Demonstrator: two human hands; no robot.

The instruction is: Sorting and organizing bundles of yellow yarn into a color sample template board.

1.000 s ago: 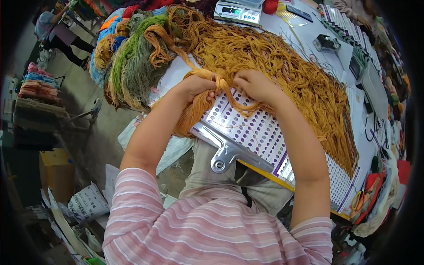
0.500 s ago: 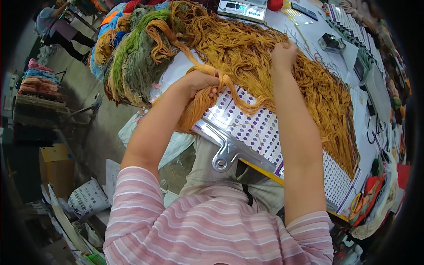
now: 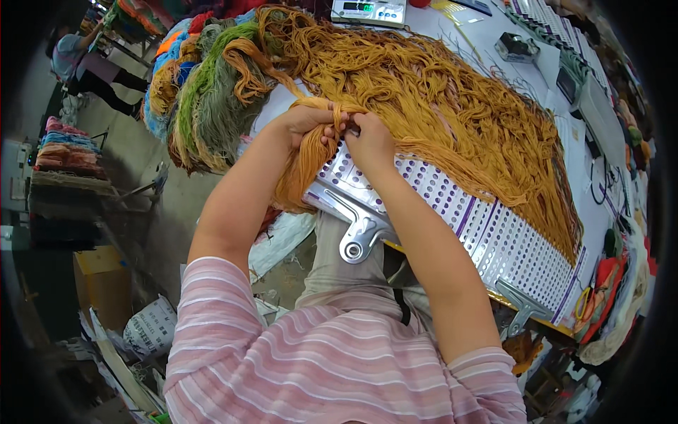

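My left hand (image 3: 309, 121) is closed round a thick bundle of light orange yarn (image 3: 302, 173), whose loose end hangs below the fist. Close against it, my right hand (image 3: 371, 145) has its fingers pinched together on the orange yarn at the left fingertips; the exact strand is partly hidden. Both hands are over the left end of a white board with rows of purple dots (image 3: 424, 185). A metal clip (image 3: 355, 244) grips its near edge, and a second clip (image 3: 524, 307) sits farther right. A wide mass of golden-brown yarn (image 3: 417, 92) spreads across the board's far side.
Green and grey yarn hanks (image 3: 219, 106) hang left of the golden mass. A digital scale (image 3: 369, 10) stands at the back, with a small dark-topped box (image 3: 517, 48) to its right. Another person (image 3: 88, 67) stands at far left, near stacked yarn (image 3: 63, 152).
My right hand has come left and nearer, from the golden yarn to beside my left hand. Light orange strands now lie farther right along the board. The view has shifted slightly.
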